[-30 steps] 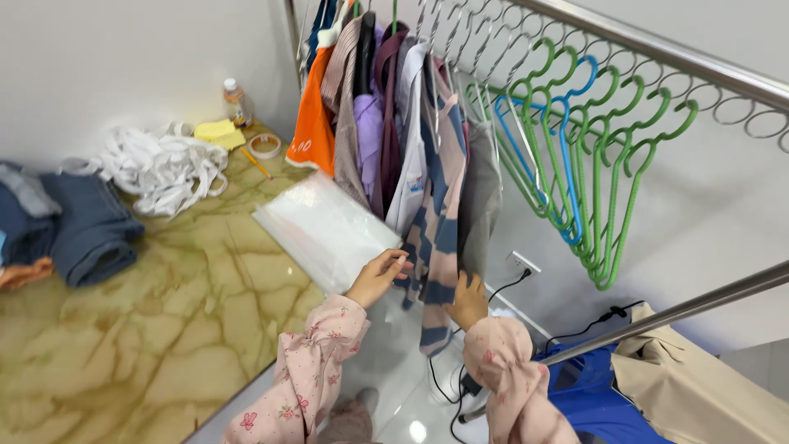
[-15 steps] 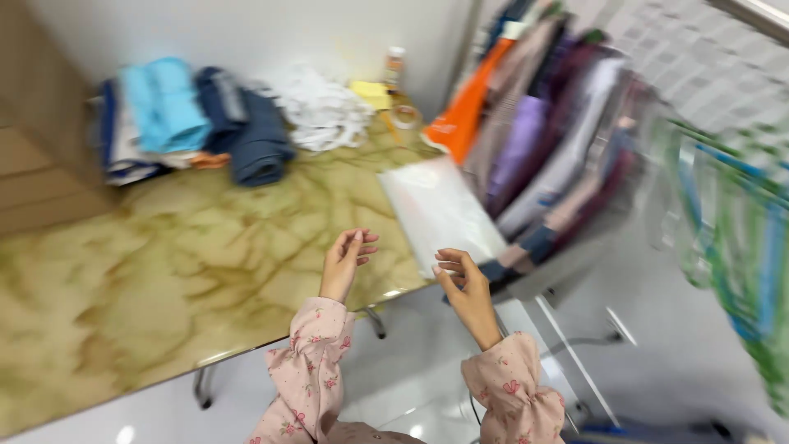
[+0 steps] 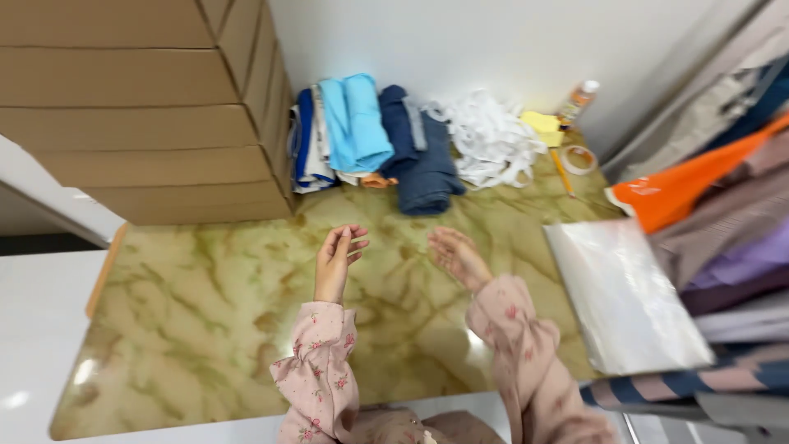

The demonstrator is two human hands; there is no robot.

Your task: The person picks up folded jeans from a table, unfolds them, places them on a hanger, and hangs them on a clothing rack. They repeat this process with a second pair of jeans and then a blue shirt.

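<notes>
My left hand [image 3: 337, 261] and my right hand [image 3: 456, 256] hover over the green marbled table [image 3: 205, 329], both empty with fingers apart and palms turned toward each other. Both wrists wear pink flowered sleeves. Beyond the hands, at the table's back, lies a pile of folded clothes [image 3: 374, 136] in light blue, dark blue and white. It is the thing nearest to my hands, and neither hand touches it.
A stack of cardboard boxes [image 3: 140, 107] fills the back left. A heap of white strips [image 3: 489, 140], a yellow pad [image 3: 544, 127], a bottle [image 3: 578, 100], a tape roll [image 3: 580, 159] and a clear plastic bag [image 3: 625, 296] lie to the right. Hung garments [image 3: 723, 238] crowd the right edge.
My view swung left from the clothes rack to the table. My hands let go of the hanging garments and now float empty over the tabletop.
</notes>
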